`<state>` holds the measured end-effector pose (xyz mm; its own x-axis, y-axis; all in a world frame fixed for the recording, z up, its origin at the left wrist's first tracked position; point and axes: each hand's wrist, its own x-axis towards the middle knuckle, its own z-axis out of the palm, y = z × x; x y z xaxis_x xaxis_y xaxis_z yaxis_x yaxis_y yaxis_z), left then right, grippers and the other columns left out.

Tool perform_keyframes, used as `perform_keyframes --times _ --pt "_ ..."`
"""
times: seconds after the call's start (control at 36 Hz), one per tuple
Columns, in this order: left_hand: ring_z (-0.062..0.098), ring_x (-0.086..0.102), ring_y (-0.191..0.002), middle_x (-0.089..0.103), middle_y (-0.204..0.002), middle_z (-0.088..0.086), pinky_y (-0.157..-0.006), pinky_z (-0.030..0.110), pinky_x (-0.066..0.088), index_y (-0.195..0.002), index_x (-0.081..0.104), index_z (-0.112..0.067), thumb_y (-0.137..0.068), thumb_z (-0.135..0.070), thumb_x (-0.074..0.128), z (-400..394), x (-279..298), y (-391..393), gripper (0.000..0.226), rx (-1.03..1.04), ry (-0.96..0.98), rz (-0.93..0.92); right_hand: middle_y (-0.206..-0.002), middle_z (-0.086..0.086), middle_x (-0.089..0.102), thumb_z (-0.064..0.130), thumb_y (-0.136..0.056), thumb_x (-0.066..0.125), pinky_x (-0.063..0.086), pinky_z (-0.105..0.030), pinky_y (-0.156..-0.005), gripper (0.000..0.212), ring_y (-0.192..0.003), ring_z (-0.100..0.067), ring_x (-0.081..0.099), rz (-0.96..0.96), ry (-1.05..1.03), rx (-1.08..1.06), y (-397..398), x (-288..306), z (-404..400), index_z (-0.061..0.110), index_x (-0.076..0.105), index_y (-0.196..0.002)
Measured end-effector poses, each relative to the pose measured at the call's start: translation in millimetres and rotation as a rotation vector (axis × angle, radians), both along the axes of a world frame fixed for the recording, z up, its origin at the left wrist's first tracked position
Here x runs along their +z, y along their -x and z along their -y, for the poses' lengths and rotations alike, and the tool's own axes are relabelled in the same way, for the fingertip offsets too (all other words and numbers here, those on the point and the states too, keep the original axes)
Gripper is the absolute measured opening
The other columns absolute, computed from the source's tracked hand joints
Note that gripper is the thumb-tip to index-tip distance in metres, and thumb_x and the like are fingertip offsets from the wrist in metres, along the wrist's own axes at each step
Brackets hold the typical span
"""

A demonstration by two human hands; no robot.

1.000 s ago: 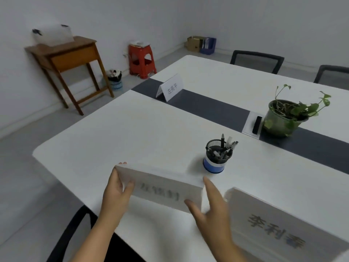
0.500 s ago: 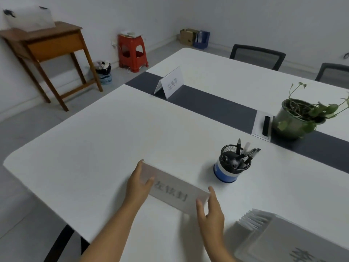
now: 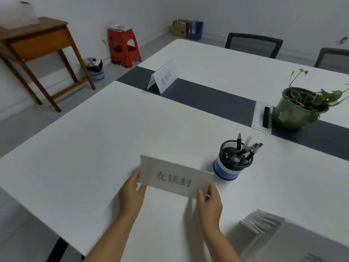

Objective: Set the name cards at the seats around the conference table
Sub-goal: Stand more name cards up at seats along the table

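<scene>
A name card (image 3: 174,177) held at both ends on the white worktop (image 3: 90,148) reads "左铱封" in grey characters. A second name card (image 3: 166,77), standing on the dark centre strip (image 3: 213,99), reads "左亮平". Print on the stacked cards (image 3: 294,241) is cut off, unreadable.

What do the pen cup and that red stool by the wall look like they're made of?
The pen cup looks like black metal wire mesh, since the pens show through its upper wall, with a glossy blue and white band, probably plastic, around the base. The red stool looks like moulded plastic: one uniform colour, rounded cut-outs, a slight sheen.
</scene>
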<state>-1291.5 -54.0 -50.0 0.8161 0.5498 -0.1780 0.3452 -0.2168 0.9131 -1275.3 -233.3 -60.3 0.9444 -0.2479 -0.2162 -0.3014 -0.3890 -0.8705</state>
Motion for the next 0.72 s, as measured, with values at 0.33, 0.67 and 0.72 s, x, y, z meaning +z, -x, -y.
perform_keyframes --times 0.33,0.67,0.72 --pt "0.03 0.047 -0.124 0.048 -0.137 0.013 -0.098 0.028 0.034 -0.133 0.04 -0.008 -0.085 0.002 0.052 -1.1 -6.8 -34.7 0.051 -0.08 0.0 -0.064 -0.075 -0.004 0.047 0.007 -0.086 0.051 0.034 -0.027 -0.068 0.024 -0.074 -0.023 0.046 0.075 0.018 0.019 -5.8 2.1 5.5 0.019 0.043 -0.067" --pt "0.027 0.046 -0.125 0.047 -0.138 0.01 -0.096 0.026 0.034 -0.133 0.041 -0.011 -0.086 -0.002 0.052 -4.3 -10.0 -22.5 0.049 -0.039 0.053 -0.076 -0.068 0.007 0.043 0.007 -0.085 0.052 0.038 -0.026 -0.07 0.025 -0.065 -0.008 0.044 0.083 0.019 0.038 -2.0 5.2 7.2 0.022 0.044 -0.066" --pt "0.028 0.046 -0.125 0.046 -0.139 0.01 -0.095 0.026 0.034 -0.133 0.04 -0.012 -0.086 -0.002 0.051 -3.8 -11.4 -20.9 0.049 -0.032 0.066 -0.078 -0.069 0.006 0.043 0.007 -0.085 0.052 0.04 -0.028 -0.071 0.023 -0.066 -0.012 0.044 0.087 0.013 0.037 -2.7 4.9 6.7 0.02 0.044 -0.068"
